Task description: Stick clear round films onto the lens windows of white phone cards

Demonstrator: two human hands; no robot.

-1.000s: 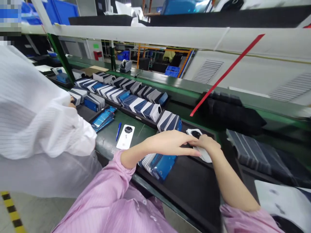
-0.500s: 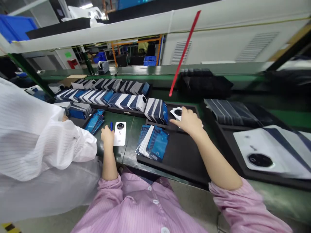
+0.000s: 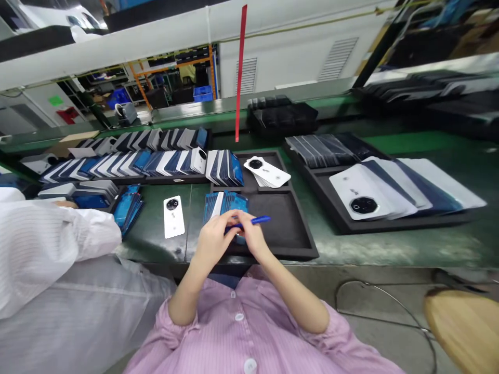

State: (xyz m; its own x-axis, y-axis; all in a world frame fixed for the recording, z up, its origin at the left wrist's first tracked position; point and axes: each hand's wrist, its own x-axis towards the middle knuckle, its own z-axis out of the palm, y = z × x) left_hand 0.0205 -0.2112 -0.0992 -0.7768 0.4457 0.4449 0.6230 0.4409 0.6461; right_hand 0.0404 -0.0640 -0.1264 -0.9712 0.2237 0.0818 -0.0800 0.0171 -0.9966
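Note:
My left hand (image 3: 212, 239) and my right hand (image 3: 253, 238) meet over the near part of a black tray (image 3: 286, 223). A blue pen (image 3: 260, 220) runs across between their curled fingers and sticks out to the right. Beneath the hands, partly hidden, lies a fanned stack of blue and white phone back covers (image 3: 236, 201). Two or more white phone back covers (image 3: 273, 175) rest overlapped in the tray's far right compartment, beside an upright row of covers (image 3: 220, 167). To my left, a single white phone back cover (image 3: 173, 217) lies flat on the green bench.
Long rows of covers (image 3: 156, 162) stand at the back left. Another black tray (image 3: 335, 221) with large fanned covers is on the right. A co-worker's white sleeve (image 3: 86, 218) is close on my left. A red strip (image 3: 240, 78) hangs ahead; a wooden stool (image 3: 463, 327) stands lower right.
My right hand has left the white covers in the far compartment and come back to my left hand. My left hand has moved right, away from the single cover, with the pen. The view has turned right.

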